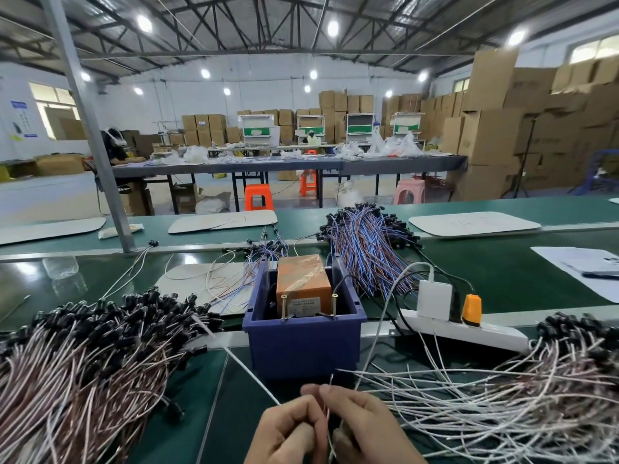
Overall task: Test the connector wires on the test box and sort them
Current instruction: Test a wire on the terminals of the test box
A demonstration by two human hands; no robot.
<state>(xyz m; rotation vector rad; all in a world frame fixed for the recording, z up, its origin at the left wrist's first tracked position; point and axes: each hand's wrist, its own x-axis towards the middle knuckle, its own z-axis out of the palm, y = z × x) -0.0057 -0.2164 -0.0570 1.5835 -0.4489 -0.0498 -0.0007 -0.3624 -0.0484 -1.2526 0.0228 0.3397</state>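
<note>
Left hand (284, 430) and right hand (365, 426) touching, both pinching one connector wire (254, 378). Orange test box (303, 286) in blue bin (301, 349) just beyond hands. Wire piles flank: left pile (83, 363), right pile (502, 413).

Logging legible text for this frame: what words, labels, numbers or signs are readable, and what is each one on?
No text here can be read with certainty.
Label on the orange test box: printed lines, too blurred to read.
Blue poster on the left wall: too small and blurred.
Cartons stacked at right: faint print, unreadable.
Paper sheet on the bench at right: faint marks, unreadable.
</note>
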